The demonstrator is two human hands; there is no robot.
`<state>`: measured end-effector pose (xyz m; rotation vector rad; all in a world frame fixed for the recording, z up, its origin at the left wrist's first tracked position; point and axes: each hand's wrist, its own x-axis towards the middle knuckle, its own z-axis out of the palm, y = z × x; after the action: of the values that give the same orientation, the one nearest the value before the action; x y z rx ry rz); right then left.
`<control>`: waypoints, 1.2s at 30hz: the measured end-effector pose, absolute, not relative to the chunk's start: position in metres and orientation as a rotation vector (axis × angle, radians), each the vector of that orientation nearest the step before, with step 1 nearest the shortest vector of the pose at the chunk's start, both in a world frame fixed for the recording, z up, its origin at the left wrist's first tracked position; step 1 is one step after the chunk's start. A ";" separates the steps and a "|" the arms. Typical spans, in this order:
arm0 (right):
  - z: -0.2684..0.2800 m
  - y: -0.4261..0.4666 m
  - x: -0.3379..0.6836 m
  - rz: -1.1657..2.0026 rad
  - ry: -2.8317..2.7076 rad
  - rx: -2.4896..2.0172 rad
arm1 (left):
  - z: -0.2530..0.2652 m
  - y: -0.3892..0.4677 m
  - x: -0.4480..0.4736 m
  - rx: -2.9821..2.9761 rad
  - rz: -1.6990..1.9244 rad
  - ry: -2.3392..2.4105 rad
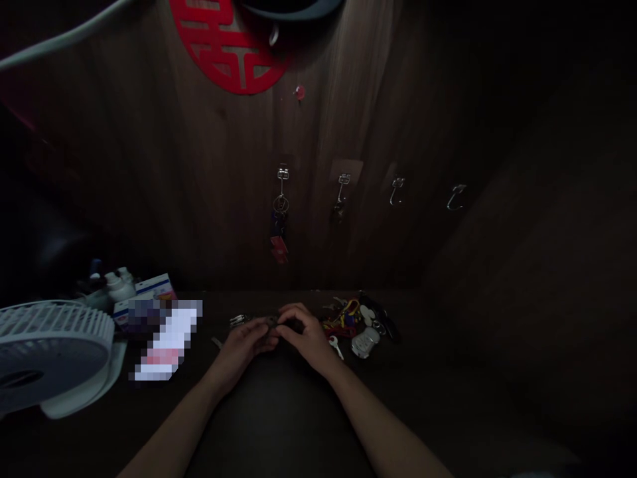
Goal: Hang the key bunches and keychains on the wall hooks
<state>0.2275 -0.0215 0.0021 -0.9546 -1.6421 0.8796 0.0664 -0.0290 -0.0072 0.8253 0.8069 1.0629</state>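
Fingers of the left hand curl with the thumb round a small, dark, hard-to-read piece in the head view, pinching it just above the dark wooden bench; its material is lost in the gloom. The right hand meets it from the other side, thumb and forefinger drawn close together at the piece's near end, though whether they truly grip it I cannot tell. Such a hold, one hand steadying and the other free to work, probably suits something too small for a whole palm. Beside the right hand lies a loose heap of keys and red-and-yellow cords, with a silver key poking out at its front edge and a rounded silver metal case next to it; kept this near, all are likely within easy reach. Small bright metal keys lie just beyond the left hand. On the brown wood-grain panel behind, a bunch of keys with a red tag hangs from a silver metal hook, presumably to stay off the surface. A white round fan stands well apart at far left.
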 end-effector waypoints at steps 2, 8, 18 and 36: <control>0.001 -0.021 0.228 0.849 -1.647 -0.960 | -0.008 -0.029 0.066 0.837 1.061 0.809; -0.007 -0.019 0.228 0.765 -1.730 -0.965 | -0.010 -0.029 0.066 0.872 1.059 0.828; 0.002 -0.022 0.235 0.631 -1.753 -0.968 | -0.014 -0.030 0.069 1.109 0.993 1.012; 0.069 0.004 0.275 0.803 -1.320 -0.971 | 0.001 -0.034 0.070 1.278 0.980 1.136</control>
<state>0.2753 0.0042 0.0692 -0.9715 -1.3196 0.8026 0.0705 -0.0339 0.0014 1.2782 1.1357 0.9796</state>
